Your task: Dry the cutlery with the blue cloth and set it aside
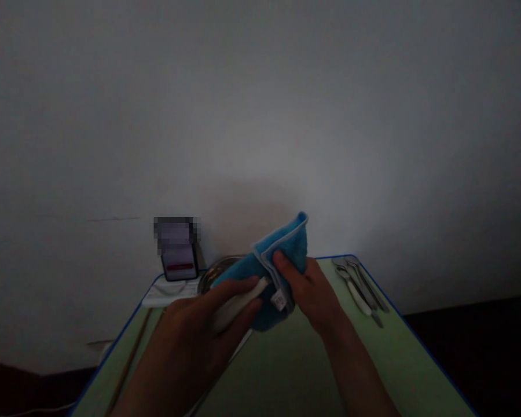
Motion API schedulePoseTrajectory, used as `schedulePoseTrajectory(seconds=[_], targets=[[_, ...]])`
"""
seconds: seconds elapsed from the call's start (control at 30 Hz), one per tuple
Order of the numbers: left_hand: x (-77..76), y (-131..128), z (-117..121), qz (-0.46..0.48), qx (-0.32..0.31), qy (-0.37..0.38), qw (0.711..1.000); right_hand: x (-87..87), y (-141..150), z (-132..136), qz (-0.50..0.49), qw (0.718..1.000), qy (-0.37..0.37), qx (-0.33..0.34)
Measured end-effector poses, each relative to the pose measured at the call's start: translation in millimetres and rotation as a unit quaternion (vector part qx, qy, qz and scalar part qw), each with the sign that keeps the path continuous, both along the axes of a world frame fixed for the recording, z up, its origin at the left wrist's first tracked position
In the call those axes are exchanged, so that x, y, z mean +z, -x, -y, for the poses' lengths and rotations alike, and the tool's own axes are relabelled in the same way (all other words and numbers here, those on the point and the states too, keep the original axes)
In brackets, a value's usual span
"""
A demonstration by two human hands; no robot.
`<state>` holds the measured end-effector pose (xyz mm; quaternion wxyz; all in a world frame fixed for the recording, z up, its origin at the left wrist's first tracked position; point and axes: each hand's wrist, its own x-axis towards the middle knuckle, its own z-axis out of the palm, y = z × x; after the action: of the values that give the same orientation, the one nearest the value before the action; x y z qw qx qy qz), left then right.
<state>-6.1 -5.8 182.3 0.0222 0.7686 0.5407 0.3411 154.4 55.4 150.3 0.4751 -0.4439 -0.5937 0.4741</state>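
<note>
In my left hand (204, 324) is a thick white handle (238, 302), pinched between thumb and fingers. Its far end goes into a blue cloth (282, 249) with pale edging and a small white tag, so the kind of utensil is hidden. My right hand (306, 286) is closed on this cloth, folding it around the covered end, with the thumb pressed on top. Both hands are raised above the green table (295, 370). Behind the cloth shows part of a round metal bowl (217, 269).
Several metal utensils (360, 284), one with a white handle, lie at the table's right edge. A phone (180, 255) leans upright at the back left by a white object (162, 292). A long brown stick (130, 359) lies along the left. A wall (260, 116) rises behind.
</note>
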Motion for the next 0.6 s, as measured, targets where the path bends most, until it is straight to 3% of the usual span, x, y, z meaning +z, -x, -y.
schedulePoseTrajectory(seconds=[0.33, 0.5, 0.6], targets=[[2.2, 17, 5, -0.003, -0.074, 0.014, 0.997, 10.6, -33, 0, 0.13, 0.977, -0.065, 0.154], [0.4, 24, 5, -0.013, -0.098, 0.002, 0.995, 12.1, -46, -1, 0.129, 0.956, -0.081, 0.251], [2.2, 26, 5, -0.022, -0.118, 0.001, 0.993, 14.7, -53, -1, 0.153, 0.946, -0.107, 0.264]])
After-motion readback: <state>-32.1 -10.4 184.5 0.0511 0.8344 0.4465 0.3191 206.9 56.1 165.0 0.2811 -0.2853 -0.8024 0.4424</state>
